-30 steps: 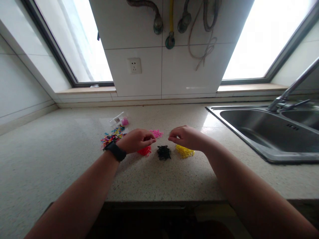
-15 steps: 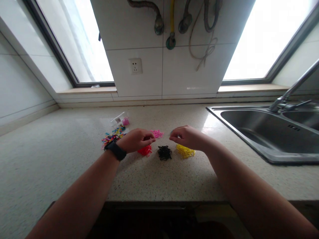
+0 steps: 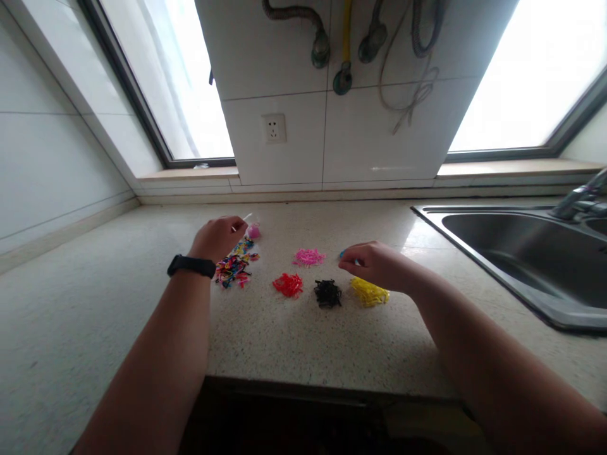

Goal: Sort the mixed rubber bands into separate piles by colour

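My left hand, fingers curled together, is over the clear plastic container and covers much of it. Whether it grips the container cannot be made out. A pink ball-like thing sits beside its fingertips, and a mixed heap of small coloured rubber bands spreads just below. On the right, my right hand is in a pinch above the yellow bands. Something blue shows at its fingertips; what the pinch holds is hidden. Separate piles of pink, red and black bands lie between the hands.
A speckled stone counter carries everything. To the right are a steel sink and a tap. Behind stands a tiled wall with a socket, several pipe fittings and windows on both sides.
My left hand has moved left and away from me, from beside the red and pink piles to the clear container. My right hand stays by the yellow pile. The view has shifted a little left.
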Tool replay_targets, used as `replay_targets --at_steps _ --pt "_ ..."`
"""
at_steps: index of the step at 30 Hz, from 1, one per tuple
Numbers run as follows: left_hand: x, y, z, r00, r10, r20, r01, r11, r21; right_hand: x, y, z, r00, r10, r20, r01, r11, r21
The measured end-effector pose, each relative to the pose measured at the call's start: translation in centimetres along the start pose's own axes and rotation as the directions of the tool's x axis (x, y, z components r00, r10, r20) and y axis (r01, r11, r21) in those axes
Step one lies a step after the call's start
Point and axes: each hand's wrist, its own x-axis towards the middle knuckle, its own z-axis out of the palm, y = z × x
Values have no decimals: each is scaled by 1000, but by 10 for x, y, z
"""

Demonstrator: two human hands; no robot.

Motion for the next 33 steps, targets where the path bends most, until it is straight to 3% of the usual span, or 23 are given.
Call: replay_targets --at_steps 4,9,22,33 --pt "2 -18 11 986 -105 129 100 994 44 0 0 0 1000 5 -5 -5 1000 5" --pt "5 -38 27 948 -92 305 88 996 25 0 1 0 1000 0 3 1 1000 -22" --pt "9 -46 36 894 -133 428 145 989 3 0 3 1 1000 0 18 0 999 -41" --pt "10 -50 41 905 -161 393 152 987 53 0 2 0 1000 11 18 -11 999 -47"
